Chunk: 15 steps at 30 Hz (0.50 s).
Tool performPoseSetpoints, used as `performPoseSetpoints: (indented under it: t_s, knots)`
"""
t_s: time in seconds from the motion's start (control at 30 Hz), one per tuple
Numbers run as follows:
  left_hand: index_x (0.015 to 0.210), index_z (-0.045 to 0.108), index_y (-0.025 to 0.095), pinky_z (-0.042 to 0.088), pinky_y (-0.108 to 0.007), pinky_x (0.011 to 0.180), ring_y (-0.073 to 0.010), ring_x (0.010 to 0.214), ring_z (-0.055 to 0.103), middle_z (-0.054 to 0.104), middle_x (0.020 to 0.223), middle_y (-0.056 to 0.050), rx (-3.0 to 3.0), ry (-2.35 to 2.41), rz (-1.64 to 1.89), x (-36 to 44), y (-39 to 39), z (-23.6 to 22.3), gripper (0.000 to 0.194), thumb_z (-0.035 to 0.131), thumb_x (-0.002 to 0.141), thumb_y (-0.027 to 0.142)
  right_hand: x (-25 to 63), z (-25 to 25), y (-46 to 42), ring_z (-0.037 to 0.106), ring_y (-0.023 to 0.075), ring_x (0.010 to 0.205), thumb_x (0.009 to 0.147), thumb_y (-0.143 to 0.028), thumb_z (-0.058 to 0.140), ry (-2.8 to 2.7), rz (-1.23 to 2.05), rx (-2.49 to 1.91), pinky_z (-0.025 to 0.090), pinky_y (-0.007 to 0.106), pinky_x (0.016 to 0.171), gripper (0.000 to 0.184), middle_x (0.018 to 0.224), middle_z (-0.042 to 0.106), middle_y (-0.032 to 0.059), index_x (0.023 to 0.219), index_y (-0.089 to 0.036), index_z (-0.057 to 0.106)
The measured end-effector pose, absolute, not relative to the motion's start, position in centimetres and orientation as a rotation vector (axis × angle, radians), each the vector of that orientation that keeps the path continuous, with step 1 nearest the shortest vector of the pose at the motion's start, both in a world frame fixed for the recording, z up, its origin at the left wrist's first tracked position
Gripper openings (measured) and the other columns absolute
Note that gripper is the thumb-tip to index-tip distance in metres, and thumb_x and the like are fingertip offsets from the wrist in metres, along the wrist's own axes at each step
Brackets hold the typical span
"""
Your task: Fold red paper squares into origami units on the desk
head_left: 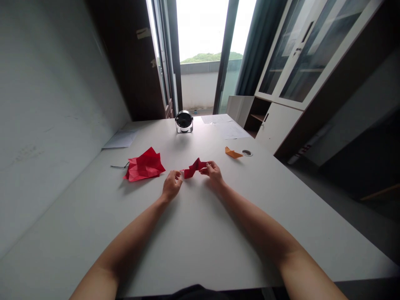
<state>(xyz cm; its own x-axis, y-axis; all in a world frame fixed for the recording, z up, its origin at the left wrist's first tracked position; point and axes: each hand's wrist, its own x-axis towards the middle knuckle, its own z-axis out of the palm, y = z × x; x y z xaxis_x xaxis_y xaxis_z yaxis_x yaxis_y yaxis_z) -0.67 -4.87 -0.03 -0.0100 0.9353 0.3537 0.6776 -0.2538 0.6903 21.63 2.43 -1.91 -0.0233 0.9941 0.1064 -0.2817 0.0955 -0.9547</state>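
In the middle of the table, a folded piece of red paper (195, 166) with a raised peak spans the gap between my hands. My right hand (213, 171) pinches its right end between thumb and fingers. At the other end, my left hand (173, 183) is closed with its fingertips on the paper's left tip, where a small white patch shows. To the left lies a creased, unfolded red paper sheet (145, 165), apart from my left hand. An orange folded paper boat (233, 153) sits off to the right, beyond my right hand.
The white table (193, 250) meets a wall on the left. A round black-and-silver fan-like device (184, 121) stands at the back. A roll of tape (247, 153) lies beside the boat. White papers (231, 128) lie back right, another sheet (120, 138) back left. A dark cord (118, 167) touches the red sheet.
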Motion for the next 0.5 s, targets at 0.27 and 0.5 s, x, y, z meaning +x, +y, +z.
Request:
performPoseSetpoints:
  t_s: [0.27,0.5]
  knots:
    - [0.107,0.063,0.023,0.04,-0.039,0.097,-0.0243,0.105,0.057,0.063,0.113,-0.008,2.385,1.565,1.082,0.3,-6.4,1.6,0.021,0.047,0.094,0.021,21.1,-1.5,1.6,0.069,0.0184,0.074,0.082,-0.052,0.064,-1.154,1.328,-0.846,0.057,0.034,0.069,0.032,0.079,0.069,0.0013,0.088,-0.022,0.056]
    - [0.093,0.068,0.022,0.042,-0.034,0.085,-0.0211,0.084,0.063,0.071,0.089,-0.005,2.209,1.57,1.004,-0.5,-5.4,0.9,0.026,0.043,0.097,0.03,20.7,-0.7,1.0,0.067,0.0173,0.073,0.08,-0.055,0.065,-1.128,1.407,-0.827,0.059,0.036,0.071,0.035,0.08,0.066,0.0001,0.087,-0.023,0.053]
